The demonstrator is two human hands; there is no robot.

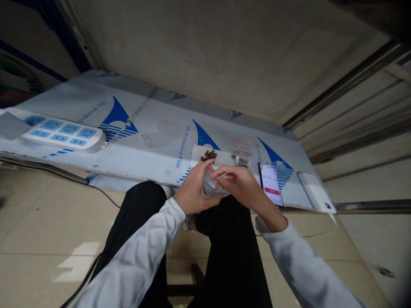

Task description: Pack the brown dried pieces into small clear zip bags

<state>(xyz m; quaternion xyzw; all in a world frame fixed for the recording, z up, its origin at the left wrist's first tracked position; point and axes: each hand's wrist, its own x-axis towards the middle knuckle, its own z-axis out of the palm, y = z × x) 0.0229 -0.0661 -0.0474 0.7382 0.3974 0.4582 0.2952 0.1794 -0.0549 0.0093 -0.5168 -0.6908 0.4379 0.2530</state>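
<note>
Hands meet at the near edge of the table (135,141), both pinching a small clear bag (210,185) held between them, just above the person's lap. Left hand (193,190) grips the bag from the left side, thumb and fingers closed on it; right hand (239,182) holds the bag's top right, fingers curled over the plastic. What is inside the bag is too small to tell. Just beyond the hands a white sheet (221,159) lies on the table with a small heap of dark brown bits (208,155) on its left part. Right of the sheet, a stack of more small bags (241,150), contents blurred. Two empty-looking clear bags (162,133) lie flat further left, mid-table. Phone (271,184) lies screen lit near the right hand, just beside the right wrist. White power bank (316,192) at the table's far right corner, cable trailing off the edge. White power strip (62,134) with blue sockets sits at the left end, well apart from the hands. Table surface is covered in blue-printed protective film. Grey sleeves, black trousers, tiled floor below.
</note>
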